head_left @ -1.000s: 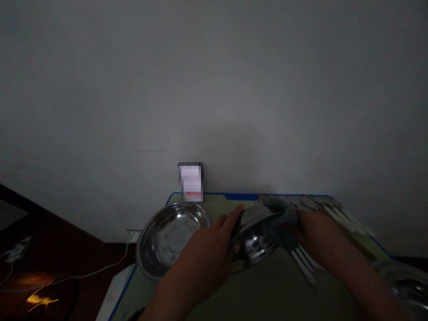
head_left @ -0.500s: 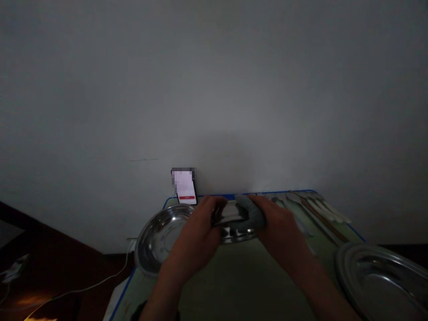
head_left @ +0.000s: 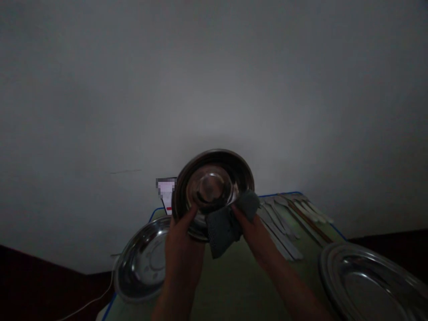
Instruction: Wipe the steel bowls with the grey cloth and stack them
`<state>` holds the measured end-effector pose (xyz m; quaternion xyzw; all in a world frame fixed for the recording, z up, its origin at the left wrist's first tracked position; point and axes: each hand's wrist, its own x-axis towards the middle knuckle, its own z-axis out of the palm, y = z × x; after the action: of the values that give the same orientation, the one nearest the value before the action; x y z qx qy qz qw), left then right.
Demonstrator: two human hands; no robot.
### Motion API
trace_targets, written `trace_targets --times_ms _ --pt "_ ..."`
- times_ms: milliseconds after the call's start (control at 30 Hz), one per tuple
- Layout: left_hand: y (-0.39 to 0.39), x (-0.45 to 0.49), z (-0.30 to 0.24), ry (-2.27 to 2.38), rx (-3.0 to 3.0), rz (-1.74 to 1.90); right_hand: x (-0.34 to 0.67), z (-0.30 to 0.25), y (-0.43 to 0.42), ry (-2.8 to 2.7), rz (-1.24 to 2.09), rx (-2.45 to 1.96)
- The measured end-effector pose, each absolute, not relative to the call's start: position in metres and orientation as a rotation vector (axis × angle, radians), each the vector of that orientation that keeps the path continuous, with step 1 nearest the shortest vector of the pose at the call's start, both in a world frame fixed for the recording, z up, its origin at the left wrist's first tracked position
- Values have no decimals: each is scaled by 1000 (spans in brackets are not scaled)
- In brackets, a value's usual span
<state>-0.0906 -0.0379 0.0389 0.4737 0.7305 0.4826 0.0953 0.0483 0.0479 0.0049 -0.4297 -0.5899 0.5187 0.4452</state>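
I hold a shiny steel bowl (head_left: 214, 183) tilted up on edge above the table, its hollow facing me. My left hand (head_left: 182, 236) grips its lower left rim, fingers closed on the metal. My right hand (head_left: 250, 227) is closed on a dark grey cloth (head_left: 224, 225) and presses it against the bowl's lower right rim. The cloth hangs down between my two hands.
A green table (head_left: 234, 285) with a blue edge stands against a grey wall. A steel plate (head_left: 143, 263) lies at its left, another steel plate (head_left: 368, 281) at the right. Several utensils (head_left: 294, 223) lie in a row at the back right. A phone (head_left: 166, 196) leans on the wall.
The bowl has risen from low over the table and turned upright, its inside now facing me. Both hands came up with it, and the view shifted right and down.
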Motion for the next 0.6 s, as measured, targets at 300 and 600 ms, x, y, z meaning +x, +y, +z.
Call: trace_targets --times_ms 300,600 --pt "-38 -95 68 1773 1215 1718 97 34 66 -1799 798 -902" --pt "-53 -83 72 1679 1269 1749 85 39 45 -1232 318 -908"
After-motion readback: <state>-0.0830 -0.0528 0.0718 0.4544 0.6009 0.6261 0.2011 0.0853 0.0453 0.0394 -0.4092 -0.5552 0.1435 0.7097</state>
